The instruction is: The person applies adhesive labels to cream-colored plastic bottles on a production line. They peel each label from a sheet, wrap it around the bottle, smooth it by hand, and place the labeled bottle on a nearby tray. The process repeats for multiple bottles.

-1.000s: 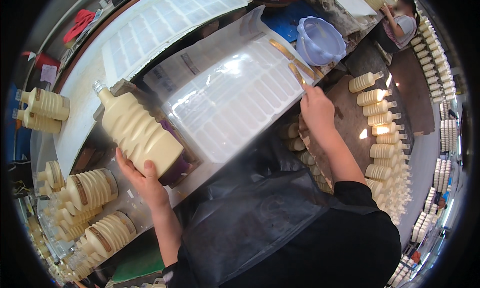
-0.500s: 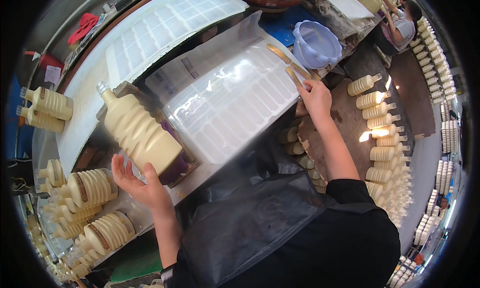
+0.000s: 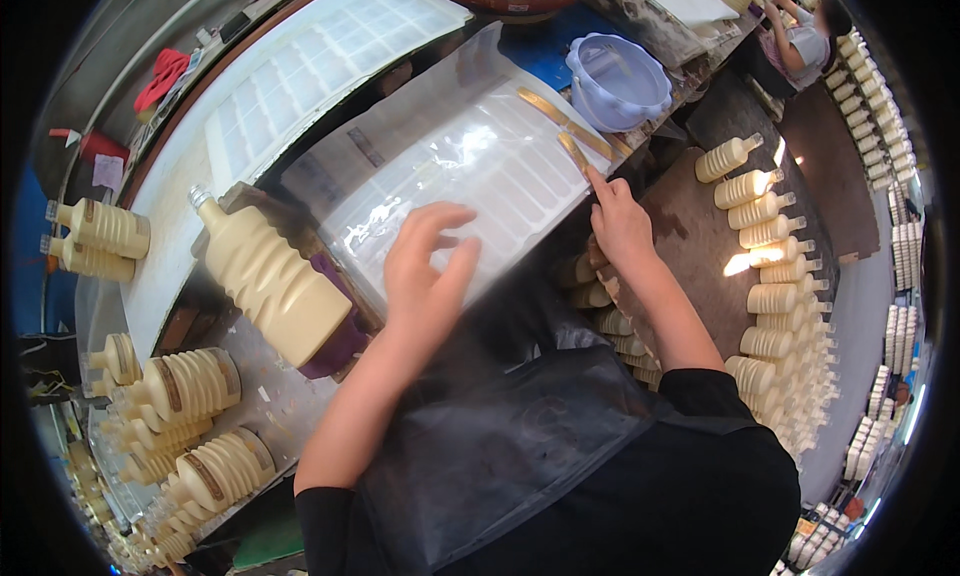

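My left hand (image 3: pixel 425 271) hovers over a clear-covered sheet (image 3: pixel 450 191) with rows of pale oblong shapes; its thumb and fingers are apart, holding nothing. At the sheet's right end, my right hand (image 3: pixel 622 226) reaches out its index finger, with the other fingers curled, at the lower end of a narrow gold strip (image 3: pixel 574 154). The grip looks like a pinch, though the thumb is partly hidden. A second, longer gold strip (image 3: pixel 550 111) lies just beyond. Left of the sheet, a cream ribbed bottle (image 3: pixel 275 276) with a clear neck lies on a purple support (image 3: pixel 338 351).
A lavender bucket (image 3: pixel 620 81) stands behind the sheet's right end. Another pale sheet (image 3: pixel 330 66) covers the far left board. Cream bottles (image 3: pixel 190 386) lie at left, and rows of bottles (image 3: pixel 770 296) fill the floor at right. Another person (image 3: pixel 795 41) sits far right.
My left hand has moved right, from beside the bottle to over the sheet. My right hand stays at the gold strip, slightly lower. The whole view has shifted a little.
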{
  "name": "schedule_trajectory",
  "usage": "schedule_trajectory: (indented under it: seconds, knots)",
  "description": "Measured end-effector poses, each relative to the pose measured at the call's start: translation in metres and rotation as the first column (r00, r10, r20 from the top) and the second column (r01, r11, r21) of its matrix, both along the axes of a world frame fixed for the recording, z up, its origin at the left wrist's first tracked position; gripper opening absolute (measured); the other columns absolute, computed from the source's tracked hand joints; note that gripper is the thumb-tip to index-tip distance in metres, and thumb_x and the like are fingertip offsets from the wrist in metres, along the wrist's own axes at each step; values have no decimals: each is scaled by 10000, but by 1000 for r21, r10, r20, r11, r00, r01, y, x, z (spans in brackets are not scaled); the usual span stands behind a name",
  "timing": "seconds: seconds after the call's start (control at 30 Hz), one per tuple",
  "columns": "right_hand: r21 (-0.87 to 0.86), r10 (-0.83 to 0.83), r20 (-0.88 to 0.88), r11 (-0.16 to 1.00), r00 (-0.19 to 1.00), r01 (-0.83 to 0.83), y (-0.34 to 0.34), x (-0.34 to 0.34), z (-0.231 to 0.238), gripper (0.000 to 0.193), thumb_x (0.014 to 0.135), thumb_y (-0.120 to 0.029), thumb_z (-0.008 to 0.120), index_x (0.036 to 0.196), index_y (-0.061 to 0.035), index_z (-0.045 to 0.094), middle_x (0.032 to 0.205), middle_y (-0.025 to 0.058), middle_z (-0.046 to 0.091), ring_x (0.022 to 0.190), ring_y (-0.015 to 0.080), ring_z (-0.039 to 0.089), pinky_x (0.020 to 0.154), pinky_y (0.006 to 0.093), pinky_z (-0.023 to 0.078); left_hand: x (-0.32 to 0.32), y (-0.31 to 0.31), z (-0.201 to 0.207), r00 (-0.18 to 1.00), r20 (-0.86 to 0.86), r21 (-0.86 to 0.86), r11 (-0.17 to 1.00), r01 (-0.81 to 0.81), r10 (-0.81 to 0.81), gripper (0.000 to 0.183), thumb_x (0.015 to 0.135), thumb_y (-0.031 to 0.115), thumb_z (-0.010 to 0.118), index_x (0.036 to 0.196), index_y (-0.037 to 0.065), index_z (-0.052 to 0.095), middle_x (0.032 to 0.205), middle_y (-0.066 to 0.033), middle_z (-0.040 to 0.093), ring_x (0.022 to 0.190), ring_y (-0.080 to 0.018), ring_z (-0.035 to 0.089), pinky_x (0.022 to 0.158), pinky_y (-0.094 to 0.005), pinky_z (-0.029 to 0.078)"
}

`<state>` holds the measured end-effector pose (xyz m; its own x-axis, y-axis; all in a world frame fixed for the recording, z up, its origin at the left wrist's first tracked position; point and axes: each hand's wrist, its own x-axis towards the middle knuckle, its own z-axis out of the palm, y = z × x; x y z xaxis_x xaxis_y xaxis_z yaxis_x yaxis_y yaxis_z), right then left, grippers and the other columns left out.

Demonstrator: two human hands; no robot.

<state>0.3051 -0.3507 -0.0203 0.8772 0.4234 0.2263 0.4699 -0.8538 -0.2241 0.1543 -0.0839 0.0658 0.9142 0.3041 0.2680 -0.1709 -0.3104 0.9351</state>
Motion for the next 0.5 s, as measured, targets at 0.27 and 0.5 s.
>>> schedule_trajectory:
  seconds: [0.27, 0.5]
  knots:
    - [150, 220, 211, 955, 952, -254, -18, 30, 2, 197, 857, -92, 734, 1052, -122, 751, 816, 85, 568, 734, 307, 650, 648, 427, 535, 28, -14, -26, 938, -318, -276, 960, 48, -138, 259, 958, 132, 665, 1189, 18, 692, 1061, -15, 676, 973, -91, 589, 881, -268, 476]
    - [582, 237, -462, 808, 854, 91, 34, 15, 53, 169, 917, -128, 724, 896, 39, 742, 846, 31, 692, 751, 77, 617, 666, 256, 482, 25, -11, -15, 981, -194, 143, 989, 39, -11, 301, 869, 111, 723, 1157, 24, 707, 1086, -68, 685, 902, -158, 635, 797, -308, 529]
